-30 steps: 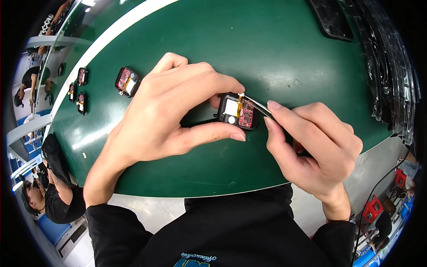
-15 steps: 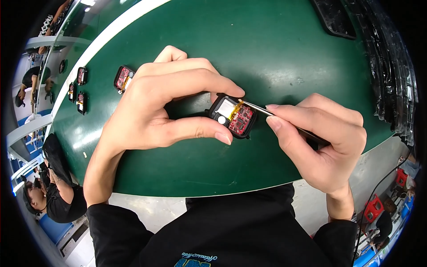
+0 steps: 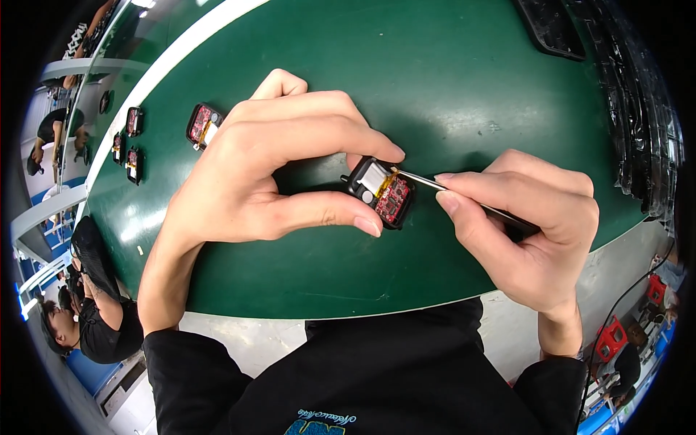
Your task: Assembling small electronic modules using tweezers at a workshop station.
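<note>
My left hand [image 3: 250, 163] grips a small black device case [image 3: 357, 190] between thumb and fingertips, just above the table. The case lies open. Inside it are a red circuit board [image 3: 396, 201], a silver battery-like block [image 3: 373, 176], yellow tape [image 3: 383, 185] and a round pale disc. From the right, my right hand [image 3: 533, 225] pinches slender metal tweezers [image 3: 422, 180]. Their tip is at the upper end of the yellow tape, near the case's edge. Whether the tip grips anything is too small to tell.
On the green table [image 3: 449, 87], a similar open case [image 3: 203, 125] lies beyond my left hand. Several more cases [image 3: 133, 165] are at the far left. A black tray [image 3: 549, 29] and stacked clear plastic trays [image 3: 638, 116] line the right side. A person [image 3: 109, 326] sits at left.
The case has shifted slightly and turned a little in my left hand. The tweezers' tip stays by the yellow tape. Both hands have otherwise barely moved.
</note>
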A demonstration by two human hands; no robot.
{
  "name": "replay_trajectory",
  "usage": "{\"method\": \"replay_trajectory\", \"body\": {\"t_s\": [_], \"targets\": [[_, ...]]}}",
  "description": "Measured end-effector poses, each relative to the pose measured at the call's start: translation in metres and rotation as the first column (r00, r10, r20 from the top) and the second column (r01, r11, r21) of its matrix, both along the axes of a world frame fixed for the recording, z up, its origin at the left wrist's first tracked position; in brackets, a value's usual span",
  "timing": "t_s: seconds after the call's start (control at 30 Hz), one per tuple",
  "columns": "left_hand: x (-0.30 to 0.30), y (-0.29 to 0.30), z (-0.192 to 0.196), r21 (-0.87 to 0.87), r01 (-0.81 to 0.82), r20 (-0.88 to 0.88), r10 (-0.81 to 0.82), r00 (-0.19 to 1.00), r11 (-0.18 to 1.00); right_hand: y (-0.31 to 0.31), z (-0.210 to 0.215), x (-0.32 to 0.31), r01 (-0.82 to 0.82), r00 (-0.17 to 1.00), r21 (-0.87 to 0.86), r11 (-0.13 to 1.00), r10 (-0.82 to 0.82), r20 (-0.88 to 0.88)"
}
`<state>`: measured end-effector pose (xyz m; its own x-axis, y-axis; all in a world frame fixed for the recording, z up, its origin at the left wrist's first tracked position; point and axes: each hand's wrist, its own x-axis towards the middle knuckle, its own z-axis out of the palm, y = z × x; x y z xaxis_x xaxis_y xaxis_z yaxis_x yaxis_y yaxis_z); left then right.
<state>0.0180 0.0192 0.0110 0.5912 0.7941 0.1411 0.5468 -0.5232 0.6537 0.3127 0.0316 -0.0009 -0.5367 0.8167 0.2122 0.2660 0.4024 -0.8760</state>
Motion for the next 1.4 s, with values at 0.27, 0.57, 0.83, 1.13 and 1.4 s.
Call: {"method": "replay_trajectory", "body": {"t_s": [0.27, 0.57, 0.83, 1.13, 1.4], "targets": [[0.0013, -0.0003, 0.0017, 0.016, 0.0, -0.035, 0.0, 0.999, 1.0, 0.0006, 0.0007, -0.0014, 0.004, 1.0, -0.01, 1.0, -0.004, 0.005], [0.0036, -0.0001, 0.0027, 0.026, 0.019, -0.043, -0.017, 0.999, 0.999, 0.0, 0.0001, -0.0016, 0.005, 1.0, -0.004, 1.0, -0.005, 0.006], [0.0015, -0.0001, 0.0024, 0.011, 0.016, -0.038, -0.015, 0.999, 1.0, 0.0023, -0.0003, -0.0001, -0.022, 0.999, 0.012, 1.0, 0.021, 0.028], [0.0029, 0.0002, 0.0011, 0.05, 0.038, -0.036, -0.037, 0.999, 0.998, -0.0013, -0.002, -0.0026, -0.009, 1.0, 0.054, 0.999, 0.007, 0.021], [0.0049, 0.0015, 0.0007, 0.06, 0.038, -0.043, -0.035, 0.998, 0.997, -0.004, -0.006, -0.0006, -0.015, 1.0, 0.211, 0.977, 0.01, 0.024]]}}
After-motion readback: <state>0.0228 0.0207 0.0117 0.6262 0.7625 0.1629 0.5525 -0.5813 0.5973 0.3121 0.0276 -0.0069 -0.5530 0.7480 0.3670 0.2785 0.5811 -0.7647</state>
